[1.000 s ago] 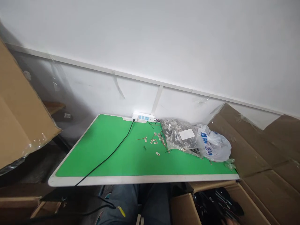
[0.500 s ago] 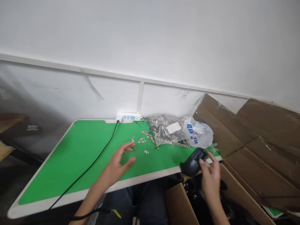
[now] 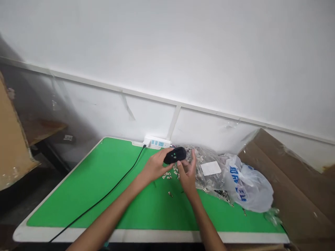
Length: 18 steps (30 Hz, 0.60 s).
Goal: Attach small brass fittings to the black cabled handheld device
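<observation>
A small black oval device [image 3: 175, 155] with tiny green lights is held above the green table top [image 3: 110, 188]. My left hand [image 3: 155, 165] grips its left end with curled fingers. My right hand [image 3: 187, 170] is at its right side, fingers partly spread and touching its edge from below. Beneath the hands lie several small metal parts [image 3: 169, 175] scattered on the green surface.
A white power strip [image 3: 156, 142] sits at the table's back edge, its black cable [image 3: 104, 197] running to the front left. A clear bag of metal parts [image 3: 206, 169] and a white plastic bag [image 3: 247, 188] lie at right. Cardboard [image 3: 293, 184] stands at right, another sheet [image 3: 10, 139] at left.
My right hand lifted the black device from beside the table's right edge to above its middle. My left hand came up and took hold of it.
</observation>
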Each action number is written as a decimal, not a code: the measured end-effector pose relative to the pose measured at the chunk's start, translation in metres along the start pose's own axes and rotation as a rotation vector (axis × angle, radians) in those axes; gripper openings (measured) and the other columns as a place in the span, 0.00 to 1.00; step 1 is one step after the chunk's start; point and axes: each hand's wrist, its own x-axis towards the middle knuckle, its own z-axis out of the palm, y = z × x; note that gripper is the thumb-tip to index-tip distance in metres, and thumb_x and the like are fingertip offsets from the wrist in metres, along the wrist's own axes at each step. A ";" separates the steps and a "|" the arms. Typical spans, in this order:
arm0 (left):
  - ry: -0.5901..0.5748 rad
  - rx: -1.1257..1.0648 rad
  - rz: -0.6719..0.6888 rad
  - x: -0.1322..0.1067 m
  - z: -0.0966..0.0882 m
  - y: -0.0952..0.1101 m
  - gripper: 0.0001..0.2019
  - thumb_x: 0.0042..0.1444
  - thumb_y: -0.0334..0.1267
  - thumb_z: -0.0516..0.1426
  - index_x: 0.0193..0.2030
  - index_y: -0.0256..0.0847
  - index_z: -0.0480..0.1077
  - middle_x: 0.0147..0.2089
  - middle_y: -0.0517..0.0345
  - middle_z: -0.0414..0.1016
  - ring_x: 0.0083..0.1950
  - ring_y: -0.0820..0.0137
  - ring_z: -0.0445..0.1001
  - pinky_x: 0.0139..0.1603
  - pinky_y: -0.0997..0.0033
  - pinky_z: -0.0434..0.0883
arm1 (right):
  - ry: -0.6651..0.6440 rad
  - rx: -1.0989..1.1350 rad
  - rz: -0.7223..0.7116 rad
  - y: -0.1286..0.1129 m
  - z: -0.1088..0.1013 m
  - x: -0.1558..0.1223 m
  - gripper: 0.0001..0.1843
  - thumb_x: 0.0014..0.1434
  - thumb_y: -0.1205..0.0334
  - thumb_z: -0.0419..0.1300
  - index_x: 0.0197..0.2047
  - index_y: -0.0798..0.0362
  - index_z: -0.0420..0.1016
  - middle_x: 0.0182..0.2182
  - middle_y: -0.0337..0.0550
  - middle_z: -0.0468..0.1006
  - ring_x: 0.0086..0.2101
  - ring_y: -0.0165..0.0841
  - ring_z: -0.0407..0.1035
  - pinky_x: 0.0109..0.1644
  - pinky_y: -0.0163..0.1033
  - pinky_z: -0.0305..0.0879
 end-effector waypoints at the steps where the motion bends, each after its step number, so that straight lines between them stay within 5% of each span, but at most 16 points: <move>1: -0.003 -0.050 -0.001 0.000 -0.004 -0.006 0.26 0.63 0.37 0.61 0.67 0.43 0.63 0.62 0.46 0.76 0.63 0.57 0.76 0.64 0.54 0.75 | -0.005 0.036 -0.005 0.007 0.000 0.005 0.53 0.65 0.44 0.63 0.79 0.52 0.36 0.41 0.47 0.83 0.45 0.43 0.78 0.57 0.53 0.71; 5: -0.052 -0.188 -0.033 -0.006 -0.008 -0.019 0.28 0.63 0.35 0.60 0.70 0.43 0.62 0.66 0.46 0.73 0.67 0.59 0.73 0.69 0.53 0.70 | -0.011 0.226 0.117 0.031 -0.001 0.030 0.44 0.62 0.34 0.59 0.73 0.50 0.57 0.49 0.52 0.81 0.47 0.43 0.76 0.53 0.51 0.74; 8: -0.176 -0.208 -0.007 -0.010 -0.003 -0.019 0.27 0.69 0.39 0.55 0.73 0.44 0.59 0.72 0.45 0.67 0.73 0.59 0.66 0.73 0.51 0.65 | -0.241 0.314 0.305 0.044 0.004 0.042 0.42 0.61 0.26 0.52 0.62 0.51 0.72 0.53 0.54 0.80 0.49 0.45 0.75 0.50 0.51 0.76; 12: -0.312 -0.108 0.080 -0.013 0.003 -0.019 0.25 0.72 0.40 0.51 0.73 0.42 0.59 0.73 0.44 0.66 0.77 0.56 0.57 0.76 0.46 0.60 | -0.320 0.254 0.388 0.055 0.011 0.035 0.40 0.60 0.24 0.51 0.53 0.49 0.78 0.47 0.50 0.82 0.51 0.45 0.73 0.53 0.54 0.76; 18: -0.308 0.022 0.061 -0.021 0.013 -0.030 0.22 0.70 0.41 0.55 0.68 0.41 0.67 0.64 0.43 0.76 0.66 0.55 0.73 0.68 0.47 0.70 | -0.321 0.188 0.362 0.060 0.004 0.016 0.40 0.62 0.23 0.48 0.52 0.49 0.79 0.46 0.49 0.82 0.48 0.44 0.74 0.53 0.54 0.75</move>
